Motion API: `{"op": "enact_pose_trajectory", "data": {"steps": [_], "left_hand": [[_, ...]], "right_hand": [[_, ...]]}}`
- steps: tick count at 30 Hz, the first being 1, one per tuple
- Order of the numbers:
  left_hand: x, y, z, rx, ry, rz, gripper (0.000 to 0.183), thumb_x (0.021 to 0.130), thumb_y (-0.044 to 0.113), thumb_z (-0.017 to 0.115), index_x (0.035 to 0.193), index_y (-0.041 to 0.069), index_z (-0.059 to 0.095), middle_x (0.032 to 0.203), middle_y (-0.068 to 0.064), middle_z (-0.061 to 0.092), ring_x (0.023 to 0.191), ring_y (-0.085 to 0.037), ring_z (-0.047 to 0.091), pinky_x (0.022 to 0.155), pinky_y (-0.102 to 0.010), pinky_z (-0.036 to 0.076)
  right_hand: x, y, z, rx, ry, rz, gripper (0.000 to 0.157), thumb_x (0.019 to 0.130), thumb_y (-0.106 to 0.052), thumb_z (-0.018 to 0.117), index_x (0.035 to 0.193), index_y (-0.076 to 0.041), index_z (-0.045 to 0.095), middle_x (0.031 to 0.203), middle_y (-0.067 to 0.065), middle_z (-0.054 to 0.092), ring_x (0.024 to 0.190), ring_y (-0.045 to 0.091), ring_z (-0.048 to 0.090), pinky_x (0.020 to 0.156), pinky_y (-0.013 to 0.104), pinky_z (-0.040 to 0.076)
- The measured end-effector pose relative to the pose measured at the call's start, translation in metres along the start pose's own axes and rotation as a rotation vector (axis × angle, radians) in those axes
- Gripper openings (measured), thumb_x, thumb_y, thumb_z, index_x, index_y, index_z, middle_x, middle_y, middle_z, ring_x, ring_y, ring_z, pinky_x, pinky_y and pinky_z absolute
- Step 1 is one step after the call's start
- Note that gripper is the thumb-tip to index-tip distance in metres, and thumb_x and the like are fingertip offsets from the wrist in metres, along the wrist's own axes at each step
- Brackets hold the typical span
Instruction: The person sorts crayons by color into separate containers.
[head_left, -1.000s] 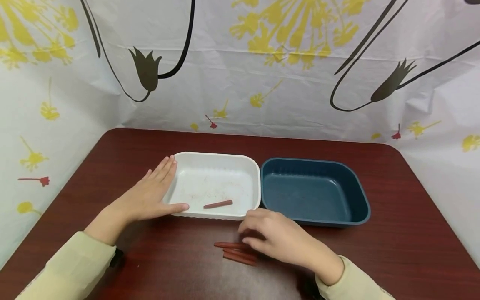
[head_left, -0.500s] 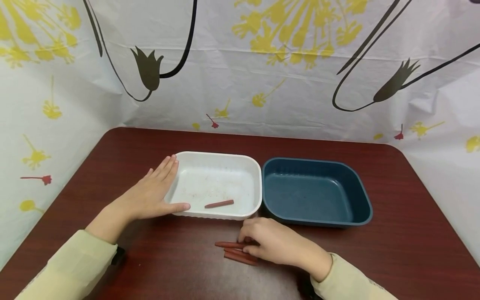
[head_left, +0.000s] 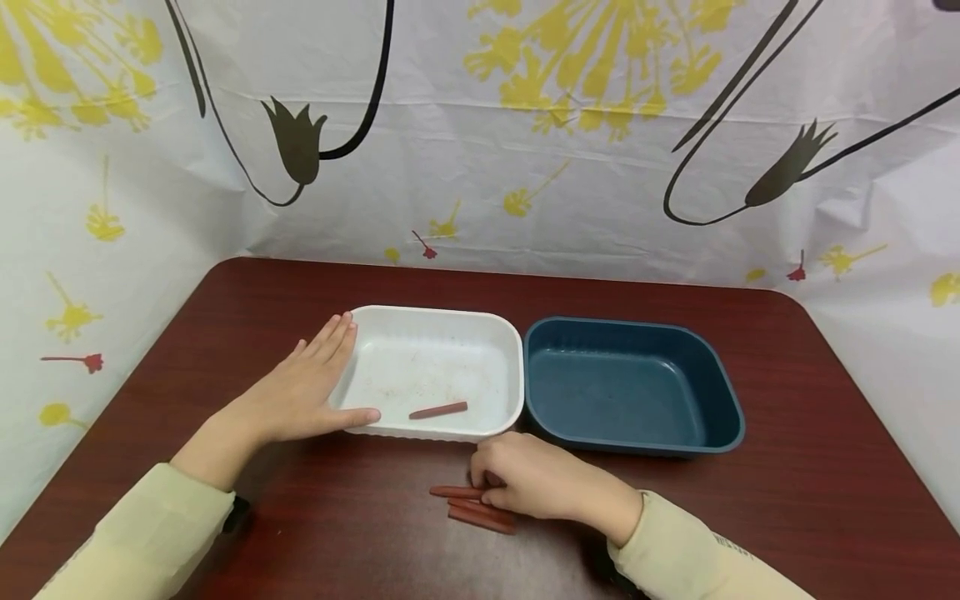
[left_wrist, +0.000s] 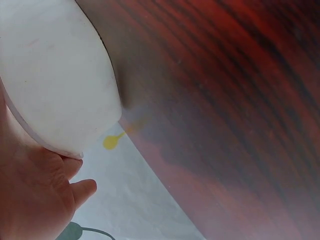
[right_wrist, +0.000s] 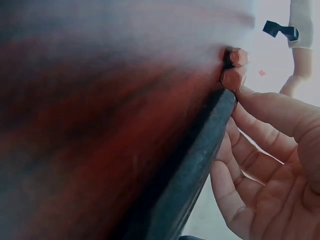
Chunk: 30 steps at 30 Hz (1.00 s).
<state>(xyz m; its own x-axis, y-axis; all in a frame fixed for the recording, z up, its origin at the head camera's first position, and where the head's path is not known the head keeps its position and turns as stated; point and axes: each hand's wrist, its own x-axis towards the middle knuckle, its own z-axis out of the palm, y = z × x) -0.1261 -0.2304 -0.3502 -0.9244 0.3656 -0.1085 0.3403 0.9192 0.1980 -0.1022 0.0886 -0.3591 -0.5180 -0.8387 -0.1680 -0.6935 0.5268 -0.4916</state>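
Note:
My left hand (head_left: 300, 392) lies with straight fingers along the left end of a white tray (head_left: 435, 312), its thumb at the front rim. In the left wrist view the same hand (left_wrist: 40, 190) touches the tray's outer wall (left_wrist: 60, 70). One reddish-brown crayon (head_left: 438, 411) lies inside the white tray. Several similar crayons (head_left: 480, 518) lie side by side on the table in front of it. My right hand (head_left: 540, 479) pinches the farthest of these (head_left: 453, 492) between thumb and index finger; its right end is hidden. Blunt crayon ends (right_wrist: 233, 79) show beside the thumb (right_wrist: 265, 107).
A dark blue tray (head_left: 637, 445) stands against the white tray's right side. Both rest on a dark red-brown wooden table (head_left: 337, 533). Patterned white sheeting (head_left: 465, 150) surrounds its back and sides. Small specks dot the white tray's floor.
My right hand has moved slightly left and down from beside the white tray's corner onto the crayons, its fingers drawing together. My left hand stays put.

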Motion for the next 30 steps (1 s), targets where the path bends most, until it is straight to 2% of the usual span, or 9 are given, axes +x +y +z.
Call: {"op": "enact_pose_trajectory", "data": {"steps": [12,22,30], "left_hand": [[-0.002,0.000,0.003,-0.014,-0.002,0.014,0.120,0.083,0.079,0.052,0.157,-0.005,0.009,0.167,-0.019,0.003,0.155,-0.038,0.005,0.117,-0.066,0.021],[-0.003,0.000,0.004,-0.006,0.012,0.020,0.119,0.084,0.078,0.053,0.157,-0.006,0.010,0.167,-0.020,0.003,0.155,-0.039,0.006,0.117,-0.066,0.023],[-0.001,-0.001,0.001,0.002,0.012,0.018,0.119,0.084,0.079,0.052,0.157,-0.005,0.009,0.167,-0.019,0.002,0.155,-0.038,0.005,0.117,-0.066,0.022]], "right_hand": [[-0.001,-0.003,0.004,0.052,-0.009,0.038,0.013,0.084,-0.006,0.070,0.079,-0.018,0.067,0.071,-0.012,0.054,0.062,0.000,0.047,0.057,0.015,0.042],[-0.006,-0.007,0.002,0.031,0.032,0.004,0.011,0.084,-0.009,0.070,0.083,-0.019,0.067,0.080,-0.013,0.057,0.070,0.000,0.048,0.063,0.014,0.042],[-0.006,-0.012,-0.007,0.058,0.054,-0.024,0.010,0.088,-0.012,0.069,0.086,-0.022,0.067,0.082,-0.015,0.056,0.069,-0.001,0.049,0.062,0.013,0.043]]}}
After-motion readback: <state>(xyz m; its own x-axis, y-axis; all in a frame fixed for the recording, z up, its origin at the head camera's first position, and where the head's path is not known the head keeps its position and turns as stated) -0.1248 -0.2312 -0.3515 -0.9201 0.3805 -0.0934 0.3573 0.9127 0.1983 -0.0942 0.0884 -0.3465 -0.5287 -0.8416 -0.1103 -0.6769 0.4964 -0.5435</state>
